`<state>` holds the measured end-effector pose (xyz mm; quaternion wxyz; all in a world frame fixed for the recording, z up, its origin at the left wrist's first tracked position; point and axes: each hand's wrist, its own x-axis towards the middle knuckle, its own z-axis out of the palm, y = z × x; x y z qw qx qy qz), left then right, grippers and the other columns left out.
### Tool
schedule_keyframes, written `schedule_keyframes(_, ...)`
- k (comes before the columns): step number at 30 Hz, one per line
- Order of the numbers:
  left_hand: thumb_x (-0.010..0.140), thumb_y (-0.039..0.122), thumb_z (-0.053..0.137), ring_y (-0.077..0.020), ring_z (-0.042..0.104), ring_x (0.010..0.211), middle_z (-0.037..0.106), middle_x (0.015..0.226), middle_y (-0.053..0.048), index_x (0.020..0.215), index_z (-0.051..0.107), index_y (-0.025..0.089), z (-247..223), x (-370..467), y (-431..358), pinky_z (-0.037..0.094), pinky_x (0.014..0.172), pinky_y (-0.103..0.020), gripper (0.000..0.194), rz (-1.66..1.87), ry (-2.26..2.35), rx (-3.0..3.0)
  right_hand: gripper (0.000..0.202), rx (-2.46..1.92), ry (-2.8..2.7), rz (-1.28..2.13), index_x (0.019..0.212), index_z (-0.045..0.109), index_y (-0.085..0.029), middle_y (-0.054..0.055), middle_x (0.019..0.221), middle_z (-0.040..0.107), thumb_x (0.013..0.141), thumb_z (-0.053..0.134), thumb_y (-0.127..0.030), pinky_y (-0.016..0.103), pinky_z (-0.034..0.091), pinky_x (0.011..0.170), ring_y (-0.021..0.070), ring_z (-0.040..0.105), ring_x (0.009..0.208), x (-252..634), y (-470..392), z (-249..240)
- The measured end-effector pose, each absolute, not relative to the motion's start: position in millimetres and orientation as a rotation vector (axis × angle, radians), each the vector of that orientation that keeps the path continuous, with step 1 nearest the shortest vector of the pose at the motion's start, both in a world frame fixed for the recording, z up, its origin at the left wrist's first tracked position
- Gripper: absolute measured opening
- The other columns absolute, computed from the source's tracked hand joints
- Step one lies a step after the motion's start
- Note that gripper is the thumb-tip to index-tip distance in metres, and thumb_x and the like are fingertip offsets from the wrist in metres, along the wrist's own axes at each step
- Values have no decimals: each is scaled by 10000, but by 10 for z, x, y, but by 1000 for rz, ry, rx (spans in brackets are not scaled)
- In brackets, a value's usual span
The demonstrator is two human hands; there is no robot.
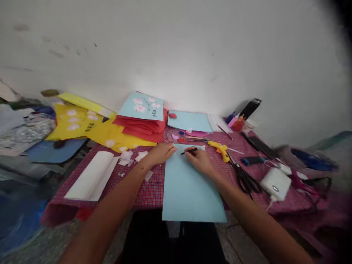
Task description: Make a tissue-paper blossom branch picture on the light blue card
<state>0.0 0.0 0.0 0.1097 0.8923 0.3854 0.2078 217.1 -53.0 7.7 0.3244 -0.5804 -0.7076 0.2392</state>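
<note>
A light blue sheet lies lengthwise on the checked tablecloth, its near end over the table edge. My right hand is closed round a dark pen, whose tip points left just above the sheet's upper part. At the sheet's upper left edge rests my left hand, its fingertips on the paper; whether it pinches anything is too small to tell. Paint in a palette shows just beyond the sheet. A yellow glue gun lies right of my right hand.
Blue and red sheets with painted flowers are stacked at the back; yellow painted sheets lie left. White folded paper is at the front left. Black scissors, a white device and cables sit right. Behind stands a wall.
</note>
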Motion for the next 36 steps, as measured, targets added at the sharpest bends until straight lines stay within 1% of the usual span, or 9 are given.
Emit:
schedule_keyframes(6, 989, 417, 328, -182, 574, 736, 659, 804, -52, 820, 590, 187, 21, 7, -17, 366, 665, -286, 387, 612, 1132, 2626, 264, -1467, -1863, 639, 884, 711, -152, 55, 800, 712, 854, 518, -330, 263, 440, 577, 179, 637, 663, 2185, -489, -12)
schedule_keyframes(10, 990, 414, 325, -184, 572, 727, 662, 805, -54, 818, 591, 187, 42, 11, -37, 362, 661, -290, 389, 621, 1145, 2652, 242, -1407, -1879, 613, 809, 712, -161, 67, 929, 716, 851, 528, -312, 257, 450, 621, 181, 654, 770, 2172, -478, -47)
schedule_keyframes(12, 991, 419, 322, -186, 572, 724, 660, 794, -53, 809, 587, 187, 49, 12, -41, 355, 653, -290, 396, 622, 1148, 2660, 246, -1404, -1898, 596, 774, 710, -159, 71, 941, 715, 851, 528, -307, 259, 447, 631, 176, 647, 761, 2164, -478, -39)
schedule_keyframes(15, 993, 426, 309, -185, 567, 709, 655, 780, -53, 806, 587, 185, 53, 9, -40, 346, 640, -289, 413, 615, 1147, 2665, 251, -1417, -1920, 574, 753, 700, -154, 70, 901, 711, 850, 515, -294, 255, 425, 606, 162, 624, 702, 2155, -485, -6)
schedule_keyframes(17, 993, 427, 307, -185, 565, 707, 655, 782, -56, 812, 590, 184, 50, 7, -34, 346, 637, -290, 415, 605, 1150, 2672, 243, -1444, -1939, 542, 732, 682, -152, 57, 818, 697, 843, 503, -273, 248, 395, 574, 152, 596, 649, 2156, -499, 20)
schedule_keyframes(20, 988, 434, 322, -191, 572, 718, 656, 783, -59, 813, 591, 184, 38, 7, -22, 348, 638, -294, 407, 582, 1156, 2674, 230, -1525, -1959, 458, 672, 628, -160, 14, 621, 607, 827, 483, -249, 248, 328, 523, 135, 513, 545, 2184, -545, 56)
schedule_keyframes(22, 985, 443, 323, -193, 571, 711, 652, 773, -58, 808, 592, 185, 31, 8, -17, 344, 630, -296, 412, 579, 1158, 2658, 216, -1559, -1962, 426, 647, 586, -173, -5, 561, 547, 819, 472, -240, 255, 290, 502, 129, 467, 510, 2223, -601, 78)
schedule_keyframes(26, 984, 440, 325, -187, 555, 676, 647, 765, -55, 801, 588, 186, 34, 10, -20, 325, 605, -297, 409, 597, 1146, 2642, 194, -1573, -1944, 441, 627, 527, -187, -1, 555, 519, 801, 447, -220, 267, 266, 489, 129, 445, 500, 2331, -789, 121)
schedule_keyframes(36, 981, 417, 335, -180, 561, 701, 641, 770, -44, 805, 579, 187, 51, 15, -11, 338, 626, -292, 379, 577, 1125, 2629, 120, -1566, -1973, 576, 696, 550, -181, -14, 601, 532, 782, 467, -179, 253, 318, 529, 129, 485, 549, 2576, -1537, 94)
